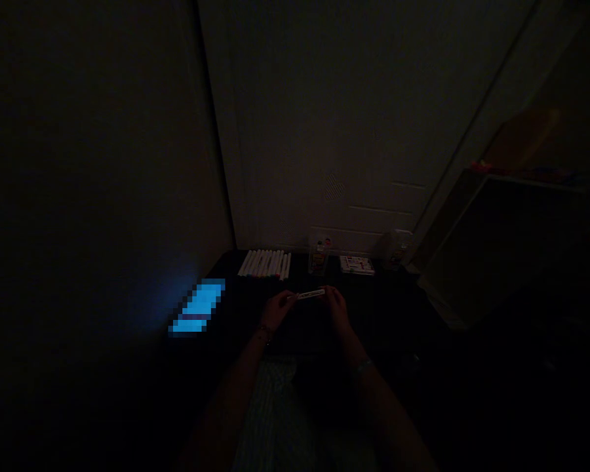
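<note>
In dim light, a slim white marker (311, 294) with dark print along its side lies level between my two hands. My left hand (278, 309) pinches its left end, fingers closed. The fingers of my right hand (337, 308) are closed at its right end. Just beyond my left hand, several white markers (264, 263) lie side by side in a row, some with coloured tips toward me. Behind my hands stands a clear container (319, 257) with something reddish in it. A flat white case with printed marks (356, 265) lies to its right.
A glowing blue, blurred-out screen (199, 308) is at the left of the dark table. Another clear container (398, 249) stands at the back right. A pale wall (295, 144) rises behind. A dark boxy piece of furniture (501, 242) is on the right.
</note>
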Demonstrator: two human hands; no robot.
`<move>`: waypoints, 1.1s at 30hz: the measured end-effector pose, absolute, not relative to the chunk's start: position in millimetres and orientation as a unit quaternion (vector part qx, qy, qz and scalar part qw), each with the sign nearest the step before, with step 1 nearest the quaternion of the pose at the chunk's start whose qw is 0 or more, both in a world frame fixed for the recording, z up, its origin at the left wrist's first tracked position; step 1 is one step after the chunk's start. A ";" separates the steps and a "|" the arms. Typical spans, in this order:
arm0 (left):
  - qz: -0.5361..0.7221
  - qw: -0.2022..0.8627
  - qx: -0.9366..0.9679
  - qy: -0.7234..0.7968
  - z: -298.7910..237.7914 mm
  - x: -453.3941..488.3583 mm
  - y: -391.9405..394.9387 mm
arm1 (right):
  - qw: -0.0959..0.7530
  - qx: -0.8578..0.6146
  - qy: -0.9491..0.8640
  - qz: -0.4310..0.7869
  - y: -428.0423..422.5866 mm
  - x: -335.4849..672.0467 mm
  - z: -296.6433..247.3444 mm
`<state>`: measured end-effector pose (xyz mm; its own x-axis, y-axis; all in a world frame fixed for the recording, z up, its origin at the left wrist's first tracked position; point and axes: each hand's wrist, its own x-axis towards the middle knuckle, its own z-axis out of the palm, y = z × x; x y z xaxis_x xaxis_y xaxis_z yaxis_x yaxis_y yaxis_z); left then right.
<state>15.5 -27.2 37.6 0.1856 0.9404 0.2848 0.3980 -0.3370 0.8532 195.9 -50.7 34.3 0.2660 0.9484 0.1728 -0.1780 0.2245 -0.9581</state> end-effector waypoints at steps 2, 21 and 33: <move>0.423 0.313 0.698 0.485 38.1 15.2 -27.5 | 0.662 -0.448 -0.412 0.437 -49.9 196.0 33.7; 0.425 0.340 0.680 0.492 30.0 11.9 -19.9 | 0.700 -0.416 -0.363 0.454 -47.6 197.4 32.5; 0.424 0.312 0.694 0.491 35.4 10.1 -21.6 | 0.691 -0.436 -0.374 0.438 -47.8 196.8 32.4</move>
<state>10.1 -21.6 35.4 0.1576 0.9462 0.2826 0.4164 -0.3231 0.8498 196.8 -47.8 32.4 0.3366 0.9318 0.1357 -0.2789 0.2363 -0.9308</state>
